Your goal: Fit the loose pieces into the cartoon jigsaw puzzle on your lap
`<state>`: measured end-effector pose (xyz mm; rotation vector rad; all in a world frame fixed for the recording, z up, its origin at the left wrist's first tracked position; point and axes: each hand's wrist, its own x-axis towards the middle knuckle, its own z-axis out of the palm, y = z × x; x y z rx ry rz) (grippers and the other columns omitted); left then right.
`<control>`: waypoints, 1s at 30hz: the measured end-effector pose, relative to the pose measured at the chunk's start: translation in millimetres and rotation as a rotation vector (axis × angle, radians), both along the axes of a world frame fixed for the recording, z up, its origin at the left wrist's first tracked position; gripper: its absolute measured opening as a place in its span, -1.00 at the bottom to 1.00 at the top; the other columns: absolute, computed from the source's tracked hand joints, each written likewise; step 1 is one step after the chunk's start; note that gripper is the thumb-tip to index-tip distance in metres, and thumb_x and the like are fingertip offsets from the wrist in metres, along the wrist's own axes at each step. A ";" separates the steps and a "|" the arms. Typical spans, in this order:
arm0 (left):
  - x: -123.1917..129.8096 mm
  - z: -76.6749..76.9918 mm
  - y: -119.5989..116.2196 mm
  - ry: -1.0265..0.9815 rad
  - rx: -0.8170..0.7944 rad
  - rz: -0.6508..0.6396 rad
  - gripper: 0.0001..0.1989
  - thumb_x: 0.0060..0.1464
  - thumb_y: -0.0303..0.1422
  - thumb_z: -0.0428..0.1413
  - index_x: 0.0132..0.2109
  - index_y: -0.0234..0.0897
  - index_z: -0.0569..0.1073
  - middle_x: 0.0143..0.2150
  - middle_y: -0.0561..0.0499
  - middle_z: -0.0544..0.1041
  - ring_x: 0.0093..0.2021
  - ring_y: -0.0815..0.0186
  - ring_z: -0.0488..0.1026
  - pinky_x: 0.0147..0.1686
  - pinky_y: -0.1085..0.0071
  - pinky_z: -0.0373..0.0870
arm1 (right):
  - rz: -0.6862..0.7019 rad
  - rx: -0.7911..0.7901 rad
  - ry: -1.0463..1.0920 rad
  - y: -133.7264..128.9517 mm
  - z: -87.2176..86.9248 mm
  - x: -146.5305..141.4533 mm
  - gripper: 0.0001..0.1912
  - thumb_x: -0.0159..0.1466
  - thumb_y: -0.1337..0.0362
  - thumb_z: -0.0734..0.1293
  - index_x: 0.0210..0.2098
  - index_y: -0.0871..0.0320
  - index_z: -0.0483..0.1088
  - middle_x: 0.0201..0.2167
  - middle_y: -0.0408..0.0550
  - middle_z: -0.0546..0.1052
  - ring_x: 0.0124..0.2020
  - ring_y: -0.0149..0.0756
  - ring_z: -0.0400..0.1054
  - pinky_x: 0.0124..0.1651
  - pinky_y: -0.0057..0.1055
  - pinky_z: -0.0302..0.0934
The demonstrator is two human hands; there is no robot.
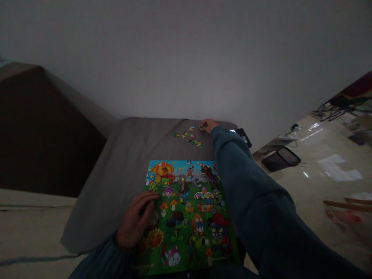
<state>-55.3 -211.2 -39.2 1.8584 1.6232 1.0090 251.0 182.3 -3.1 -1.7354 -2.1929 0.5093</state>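
Dim, underexposed indoors; flat grey cast on the wall (186, 50). Hard white glare on the glossy floor (312, 131), far right. Small bright glint at the phone (243, 137). Puzzle (186, 217) colours readable but muted. Dark sleeve (255, 205) loses detail in shadow. Wide-lens bending at edges; overall soft, grainy.

A: Right hand (208, 125) pinching what?
B: Something tiny; can't tell.
A: Loose puzzle pieces (192, 135)?
B: Too small, too dim to read.
A: Jigsaw puzzle (186, 217)?
B: Left hand (135, 219) covers part of it.
A: Dark device (243, 137)?
B: Partly behind the sleeve (247, 186); unclear.
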 end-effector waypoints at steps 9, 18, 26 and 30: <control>1.0 5.9 0.9 -0.005 -0.018 0.011 -0.71 0.28 -0.17 0.00 -0.08 -0.15 0.57 -0.03 -0.06 0.60 0.05 0.13 0.51 0.08 0.10 0.48 | 0.086 -0.081 0.036 -11.6 -2.5 -49.3 -0.63 0.38 0.16 0.31 0.11 0.19 0.35 0.07 0.05 0.44 -0.01 -0.17 0.41 0.01 -0.11 0.38; -2.7 2.2 4.9 -0.023 -0.072 0.004 -0.64 0.25 -0.07 0.01 -0.07 -0.16 0.57 -0.01 -0.08 0.59 0.07 0.09 0.49 0.13 0.07 0.43 | 0.212 -0.058 0.195 -70.6 36.0 -10.7 -0.85 0.22 0.37 0.40 -0.20 0.24 0.48 -0.34 -0.08 0.55 -0.28 -0.32 0.40 -0.15 -0.36 0.28; -0.3 7.9 5.1 -0.018 -0.150 0.023 -0.62 0.24 -0.03 -0.02 -0.06 -0.11 0.55 0.03 -0.07 0.56 0.10 0.03 0.46 0.18 -0.02 0.35 | 0.537 -0.402 0.289 -221.9 59.5 55.9 -0.85 0.16 0.27 0.46 -0.27 0.15 0.56 -0.31 -0.11 0.61 -0.30 -0.34 0.46 -0.19 -0.40 0.30; 0.8 10.4 5.6 0.001 -0.140 0.007 -0.63 0.24 -0.04 -0.02 -0.06 -0.12 0.54 0.02 -0.07 0.57 0.10 0.01 0.46 0.19 -0.02 0.34 | 0.322 -0.415 0.445 -275.2 31.7 59.6 -0.72 0.21 0.09 0.41 -0.22 0.19 0.53 -0.31 -0.05 0.62 -0.29 -0.28 0.50 -0.24 -0.37 0.35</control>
